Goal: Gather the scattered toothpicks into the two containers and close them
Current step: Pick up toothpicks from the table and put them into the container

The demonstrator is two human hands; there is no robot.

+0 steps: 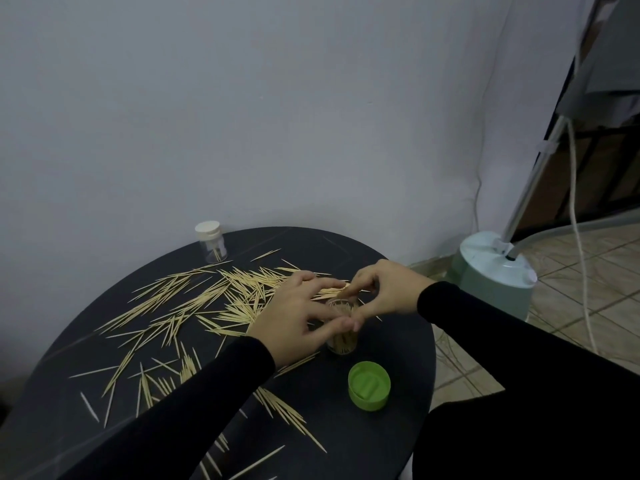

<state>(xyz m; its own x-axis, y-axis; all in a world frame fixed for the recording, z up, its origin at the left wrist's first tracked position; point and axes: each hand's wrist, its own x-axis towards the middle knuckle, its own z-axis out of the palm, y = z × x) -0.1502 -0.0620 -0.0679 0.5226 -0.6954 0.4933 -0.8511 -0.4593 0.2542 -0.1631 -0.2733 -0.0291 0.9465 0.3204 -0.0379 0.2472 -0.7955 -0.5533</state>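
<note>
Wooden toothpicks (194, 306) litter the black table (398, 341); left hand (294, 317) grips the open jar (343, 341), right hand (391, 292) pinches toothpicks above it.

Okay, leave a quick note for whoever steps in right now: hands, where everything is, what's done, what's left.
Left hand steadies the open container, thumb against its side. Right hand pinches toothpicks at its mouth.
That container looks nearly full; its green lid lies off, beside it on the table.
The second container, white lid on, stands at the far edge, nearly empty.
Done: one container mostly filled.
Left: gather the scattered toothpicks, fill the second container, close both.
</note>
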